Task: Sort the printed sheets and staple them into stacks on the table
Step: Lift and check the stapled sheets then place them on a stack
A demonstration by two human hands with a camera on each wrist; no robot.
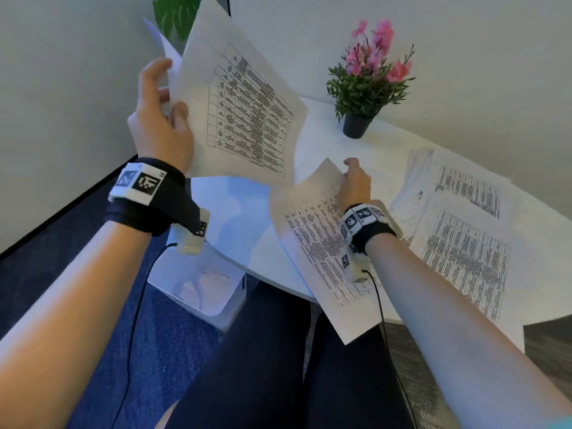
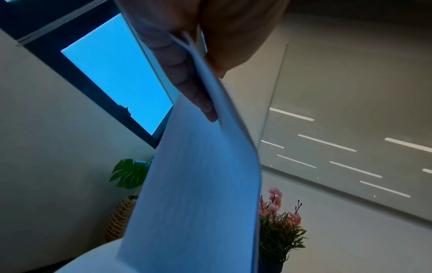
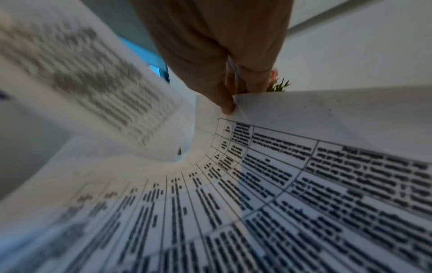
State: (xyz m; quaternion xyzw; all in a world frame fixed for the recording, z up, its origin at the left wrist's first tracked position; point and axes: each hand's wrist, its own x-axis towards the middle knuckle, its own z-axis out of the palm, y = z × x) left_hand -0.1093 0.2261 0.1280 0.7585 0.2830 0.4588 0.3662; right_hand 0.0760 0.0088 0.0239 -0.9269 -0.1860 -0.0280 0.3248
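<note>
The left hand (image 1: 161, 125) pinches raised printed sheets (image 1: 241, 109) by their edge, long axis tilted up toward the wall. The right hand (image 1: 356, 184) pinches a single sheet's (image 1: 315, 243) top corner, its length hanging off the table (image 1: 247, 218) edge. Only the left wrist view shows the raised sheets' blank backs.

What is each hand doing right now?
Left hand: grips raised printed sheets by their edge.
Right hand: pinches the top edge of a table sheet.
</note>
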